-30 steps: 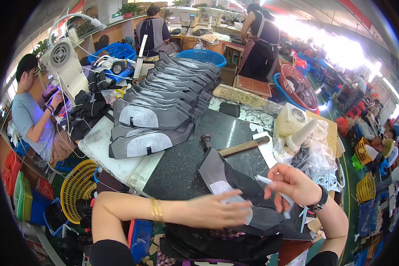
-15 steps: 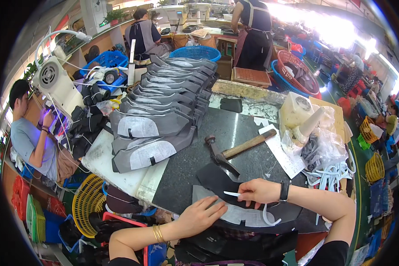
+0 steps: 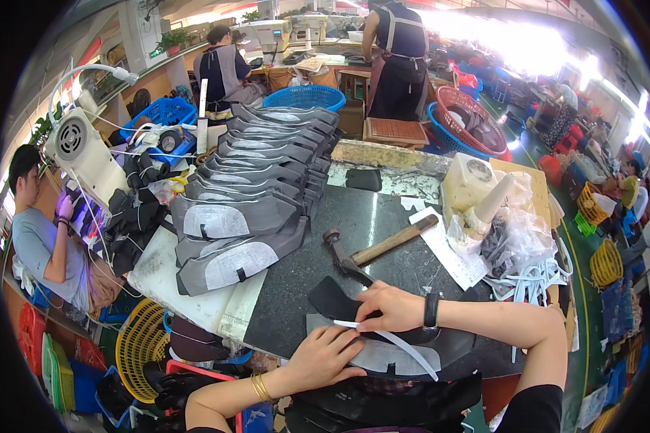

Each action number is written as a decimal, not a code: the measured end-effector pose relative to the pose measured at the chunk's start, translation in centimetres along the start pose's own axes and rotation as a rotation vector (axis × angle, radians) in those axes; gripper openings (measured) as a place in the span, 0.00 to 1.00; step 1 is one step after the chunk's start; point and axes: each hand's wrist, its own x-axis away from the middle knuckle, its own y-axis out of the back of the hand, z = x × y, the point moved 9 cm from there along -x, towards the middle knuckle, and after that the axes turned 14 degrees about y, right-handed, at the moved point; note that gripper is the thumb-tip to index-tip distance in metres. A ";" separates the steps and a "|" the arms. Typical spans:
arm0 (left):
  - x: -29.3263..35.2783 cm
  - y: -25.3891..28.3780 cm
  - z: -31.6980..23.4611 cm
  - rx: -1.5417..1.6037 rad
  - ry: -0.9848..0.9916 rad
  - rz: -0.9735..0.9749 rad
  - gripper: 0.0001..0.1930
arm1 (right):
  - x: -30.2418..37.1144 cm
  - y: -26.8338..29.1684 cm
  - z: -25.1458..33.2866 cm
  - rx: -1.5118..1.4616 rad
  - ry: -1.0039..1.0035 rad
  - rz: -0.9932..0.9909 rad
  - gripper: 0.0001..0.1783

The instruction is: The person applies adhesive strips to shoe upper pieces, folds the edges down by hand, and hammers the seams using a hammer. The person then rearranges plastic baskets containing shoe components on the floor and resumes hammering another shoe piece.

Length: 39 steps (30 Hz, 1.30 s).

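Observation:
My right hand (image 3: 391, 309) pinches a narrow white strip (image 3: 409, 348) close to one end, its fingers closed over the edge of a dark grey flat cut piece. The strip's free length slants down toward the near right over that piece. A light grey patch (image 3: 397, 359) covers part of the piece along its near edge. My left hand (image 3: 326, 355) rests on the piece's left part with fingers stretched out, the fingertips near the strip's end. Just beyond my right hand lies a hammer (image 3: 383, 250) with a wooden handle.
A tall overlapping stack of similar grey pieces (image 3: 249, 209) stands at the far left of the dark work board (image 3: 296, 289). A white plastic container (image 3: 469, 184), plastic bags and a bundle of pale strips (image 3: 531, 280) are at the right. Co-workers sit left and stand beyond.
My right hand has moved left along the piece toward my left hand. The strip, curled before, now lies straighter. The whole view has shifted slightly.

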 end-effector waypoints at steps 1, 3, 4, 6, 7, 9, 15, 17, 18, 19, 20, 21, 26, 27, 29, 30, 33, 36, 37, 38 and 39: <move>0.2 -0.2 -0.1 0.000 -0.002 0.004 0.26 | -0.4 0.1 0.6 0.052 0.075 -0.023 0.14; 0.5 -0.3 -0.1 0.014 0.018 -0.049 0.27 | -0.6 1.3 1.9 -0.181 0.232 -0.141 0.11; 0.4 -0.7 0.2 0.028 0.007 -0.057 0.28 | -0.8 3.1 2.9 -0.371 0.271 -0.216 0.10; 0.4 -1.3 0.8 0.046 0.028 -0.029 0.29 | -0.2 6.2 3.3 -0.801 0.090 -0.390 0.10; 0.5 -1.3 1.0 0.052 0.028 -0.040 0.29 | 0.7 8.4 4.1 -0.885 0.055 -0.495 0.11; 1.2 -1.3 1.2 0.044 0.067 -0.032 0.32 | 1.9 9.4 6.3 -0.950 -0.235 -0.326 0.10; 0.8 -1.0 1.1 -0.015 0.103 0.022 0.35 | 6.9 -0.3 6.7 -0.751 -0.714 0.522 0.09; 1.0 -1.3 1.5 0.004 0.112 0.045 0.35 | 4.9 -1.1 3.7 -0.684 -0.527 0.152 0.10; 1.3 -1.3 1.7 0.009 0.113 0.049 0.35 | 3.7 -1.2 3.2 -0.589 -0.355 0.014 0.11; 1.7 -1.7 1.8 0.015 0.125 0.061 0.35 | 3.1 -2.2 2.9 -0.604 -0.356 0.024 0.11; 2.1 -1.8 1.9 0.044 0.133 0.043 0.35 | 2.7 -3.0 2.0 -0.663 -0.474 -0.042 0.11; 2.4 -1.9 2.0 0.073 0.140 0.024 0.35 | 2.9 -3.7 0.8 -0.719 -0.593 -0.109 0.11; 2.5 -2.1 2.0 0.033 0.165 0.080 0.34 | 1.2 -4.2 -0.7 -0.676 -0.595 -0.076 0.13; 2.6 -2.1 2.0 0.014 0.158 0.073 0.34 | 1.1 -4.3 -0.8 -0.690 -0.599 -0.078 0.13; 2.5 -2.1 1.9 -0.003 0.146 0.077 0.34 | 1.0 -4.5 -1.2 -0.764 -0.639 -0.068 0.13; 2.5 -2.0 1.9 -0.015 0.158 0.074 0.33 | 1.0 -4.5 -1.3 -0.775 -0.642 -0.072 0.13; 1.7 -2.0 1.9 -0.007 0.172 0.104 0.33 | 1.2 -5.1 -1.6 -0.893 -0.679 -0.040 0.13; 0.9 -1.8 2.1 0.041 0.169 0.168 0.32 | 2.0 -5.4 -1.9 -0.914 -0.743 -0.023 0.11; 0.9 -1.9 2.2 0.070 0.173 0.195 0.32 | 1.5 -3.8 -1.1 -0.692 -0.539 -0.063 0.10; 0.9 -2.0 2.3 0.074 0.168 0.200 0.32 | 1.4 -2.2 0.3 -0.466 -0.340 -0.103 0.09; 0.9 -2.0 2.4 0.101 0.170 0.192 0.32 | 2.2 -1.3 1.9 -0.301 -0.288 -0.063 0.11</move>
